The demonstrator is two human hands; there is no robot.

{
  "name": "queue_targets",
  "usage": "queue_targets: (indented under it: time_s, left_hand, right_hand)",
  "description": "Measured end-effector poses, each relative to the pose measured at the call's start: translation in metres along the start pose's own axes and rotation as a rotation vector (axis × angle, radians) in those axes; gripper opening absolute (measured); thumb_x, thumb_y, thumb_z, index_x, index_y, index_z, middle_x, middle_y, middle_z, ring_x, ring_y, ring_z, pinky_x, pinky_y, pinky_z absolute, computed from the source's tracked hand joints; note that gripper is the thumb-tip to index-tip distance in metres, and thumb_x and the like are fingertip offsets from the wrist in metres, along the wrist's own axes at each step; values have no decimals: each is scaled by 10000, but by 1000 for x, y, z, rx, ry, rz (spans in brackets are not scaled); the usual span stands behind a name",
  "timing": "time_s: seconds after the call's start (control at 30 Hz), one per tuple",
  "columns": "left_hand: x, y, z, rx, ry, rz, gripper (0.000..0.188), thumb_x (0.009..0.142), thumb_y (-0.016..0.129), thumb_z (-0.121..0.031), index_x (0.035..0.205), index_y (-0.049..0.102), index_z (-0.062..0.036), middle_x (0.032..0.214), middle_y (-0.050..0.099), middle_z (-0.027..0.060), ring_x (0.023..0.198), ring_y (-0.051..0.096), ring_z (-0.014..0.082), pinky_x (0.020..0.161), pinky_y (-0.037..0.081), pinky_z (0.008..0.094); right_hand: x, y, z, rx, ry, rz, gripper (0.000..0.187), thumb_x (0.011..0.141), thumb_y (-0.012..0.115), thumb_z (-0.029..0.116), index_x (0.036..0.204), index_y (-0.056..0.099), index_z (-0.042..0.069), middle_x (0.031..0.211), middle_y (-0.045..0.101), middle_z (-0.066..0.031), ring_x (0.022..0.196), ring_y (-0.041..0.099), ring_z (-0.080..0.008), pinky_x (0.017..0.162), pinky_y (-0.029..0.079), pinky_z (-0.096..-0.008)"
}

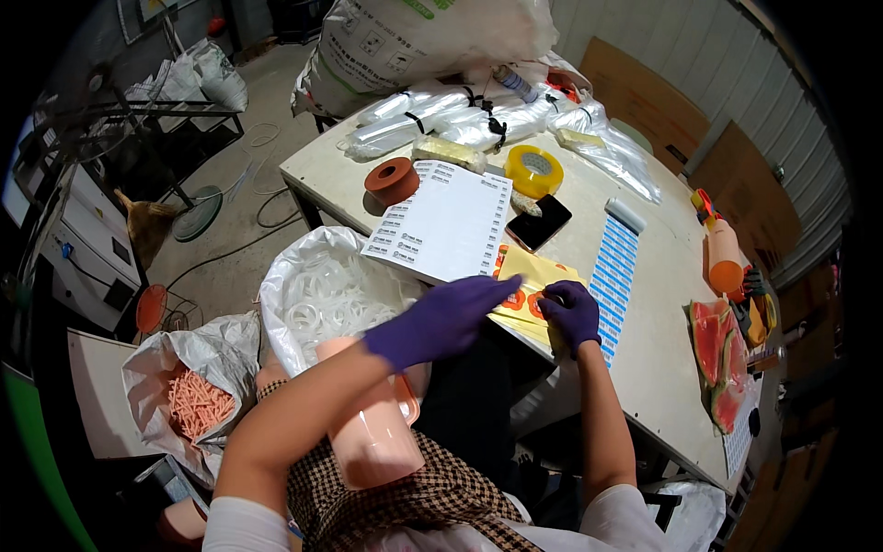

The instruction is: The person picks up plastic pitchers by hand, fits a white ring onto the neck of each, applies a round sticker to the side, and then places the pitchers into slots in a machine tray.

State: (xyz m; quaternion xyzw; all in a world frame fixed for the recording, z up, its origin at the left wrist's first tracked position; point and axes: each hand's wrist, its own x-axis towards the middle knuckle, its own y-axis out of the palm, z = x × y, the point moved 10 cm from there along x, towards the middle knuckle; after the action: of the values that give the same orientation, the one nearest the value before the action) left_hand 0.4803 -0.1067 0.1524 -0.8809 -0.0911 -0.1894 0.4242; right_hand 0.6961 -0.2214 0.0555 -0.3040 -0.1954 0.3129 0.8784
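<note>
My left hand, in a purple glove, reaches across a yellow sticker sheet with orange-red round prints. Its fingers are stretched out toward the right, and I make out nothing in them. My right hand, gloved the same way, is closed with bent fingers pinching the sticker sheet near its right edge. The sheet lies at the table's near edge. On my lap a pink plastic jug with a handle lies tilted below my left forearm; no hand grips it.
On the table are a white label sheet, a brown tape roll, yellow tape, a phone and a blue label strip. Bags of clear rings and pink pieces stand at left.
</note>
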Motion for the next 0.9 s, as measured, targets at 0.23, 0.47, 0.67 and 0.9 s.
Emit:
queue_targets:
  time_s: [0.23,0.47,0.67,0.9]
  left_hand:
    - [111,119,86,123,-373,254,720,852,534,-21,1518,269,47,1055,674,299,991,668,423,831,533,453]
    - [83,39,35,-198,-359,242,698,828,528,-56,1505,363,-33,1096,678,266,984,678,363,848,521,413]
    - [-76,-136,18,-732,-208,-529,546,933,553,5,1460,409,24,1412,523,170,1339,504,291,1090,458,389]
    - [-319,-114,43,-914,-695,-1121,617,896,610,0,1452,350,65,1377,499,226,1288,521,291,1118,439,369]
  right_hand:
    - [-29,-29,48,-168,-458,-249,175,701,815,92,855,732,90,1073,665,-103,1078,619,-323,928,485,-419]
    - [-129,-53,166,700,-421,55,98,744,667,-8,839,645,4,846,638,-118,780,623,-232,753,518,-352]
    - [-138,111,175,598,-49,702,206,850,737,111,1012,717,-14,920,715,-63,843,653,-112,755,530,-259]
    - [-166,208,174,665,145,985,209,900,722,93,1078,717,-16,866,706,-42,660,591,-50,618,507,-225]
